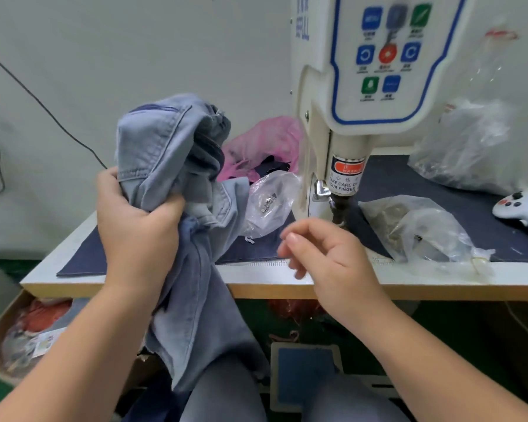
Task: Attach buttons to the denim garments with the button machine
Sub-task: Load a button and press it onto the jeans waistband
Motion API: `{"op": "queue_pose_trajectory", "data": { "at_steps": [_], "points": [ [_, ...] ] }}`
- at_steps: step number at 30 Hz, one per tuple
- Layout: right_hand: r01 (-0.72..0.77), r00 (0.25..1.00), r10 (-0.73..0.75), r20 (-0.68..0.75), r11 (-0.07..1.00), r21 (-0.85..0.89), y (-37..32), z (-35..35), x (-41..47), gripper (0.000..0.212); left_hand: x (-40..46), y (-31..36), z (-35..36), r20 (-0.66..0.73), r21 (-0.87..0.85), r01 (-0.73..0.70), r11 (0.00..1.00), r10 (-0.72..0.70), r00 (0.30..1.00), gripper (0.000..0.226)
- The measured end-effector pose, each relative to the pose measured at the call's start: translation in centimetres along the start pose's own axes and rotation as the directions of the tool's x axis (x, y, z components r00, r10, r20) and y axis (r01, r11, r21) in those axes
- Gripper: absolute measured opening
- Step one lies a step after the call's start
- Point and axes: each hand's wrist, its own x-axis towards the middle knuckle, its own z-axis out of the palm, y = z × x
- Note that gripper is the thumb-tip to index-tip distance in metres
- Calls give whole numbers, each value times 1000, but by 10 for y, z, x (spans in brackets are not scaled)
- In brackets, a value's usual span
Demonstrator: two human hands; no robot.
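A light-blue denim garment point(168, 153) is bunched up and lifted above the table's left part, its lower end hanging down past the table edge onto my lap. My left hand point(134, 226) grips the bunched denim from the left. My right hand point(320, 254) hovers in front of the button machine point(363, 86), fingers loosely curled and blurred, with nothing visible in it. The machine's punch head point(340, 205) stands just behind my right hand's fingers. A clear bag of metal buttons point(270, 202) lies between the garment and the machine.
A dark-blue cloth mat point(457, 190) covers the white table point(256, 275). Clear plastic bags point(421, 229) lie right of the punch, another large bag point(467, 147) behind. A pink bag point(265, 147) sits at the back. A white controller point(521, 208) lies far right. A foot pedal point(305, 376) is below.
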Motion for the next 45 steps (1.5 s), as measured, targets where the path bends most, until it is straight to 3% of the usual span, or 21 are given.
{"op": "queue_pose_trajectory", "data": {
  "at_steps": [5,7,9,11,15,19,23,27,29,31,34,37,41,45],
  "points": [
    [126,989,-124,-75,992,25,-24,17,19,24,-28,13,-7,226,-254,123,959,-65,972,34],
    [131,986,-136,-99,990,-56,-28,17,27,38,-32,15,-5,317,-334,188,924,-78,945,37],
    [100,993,-107,-50,986,-132,-29,12,33,53,-35,15,-3,386,-388,232,892,-71,920,41],
    [28,998,-24,54,997,-73,-28,6,37,56,-37,14,-3,419,-427,251,869,-56,906,45],
    [-175,971,95,218,907,383,-26,0,37,27,-43,12,-4,476,-482,287,828,-28,879,55],
    [-203,976,152,157,897,392,-21,-3,35,25,-48,14,-1,543,-505,315,803,12,840,67],
    [-105,990,58,126,904,414,-20,-10,29,18,-41,13,-2,587,-485,408,774,-58,807,72],
    [30,998,-47,33,911,410,-19,-15,23,20,-38,11,-5,706,-465,565,681,-100,702,61],
    [54,996,-80,47,913,405,-16,-19,18,24,-41,12,-8,780,-414,657,630,-127,613,54],
    [54,993,-94,77,911,409,-15,-24,11,24,-43,13,-7,821,-368,713,596,-152,551,62],
    [38,992,-81,95,920,389,-12,-30,4,28,-40,12,0,793,-322,635,702,-166,586,75],
    [16,993,-68,100,893,449,-11,-37,-1,29,-36,10,2,792,-313,572,758,-124,597,55],
    [-26,989,-61,134,824,565,-14,-45,-9,22,-43,3,-7,829,-292,526,799,-63,556,50],
    [-80,995,21,101,774,628,-15,-54,-13,11,-50,-1,-18,903,-210,472,856,-15,430,61]
  ]
}}
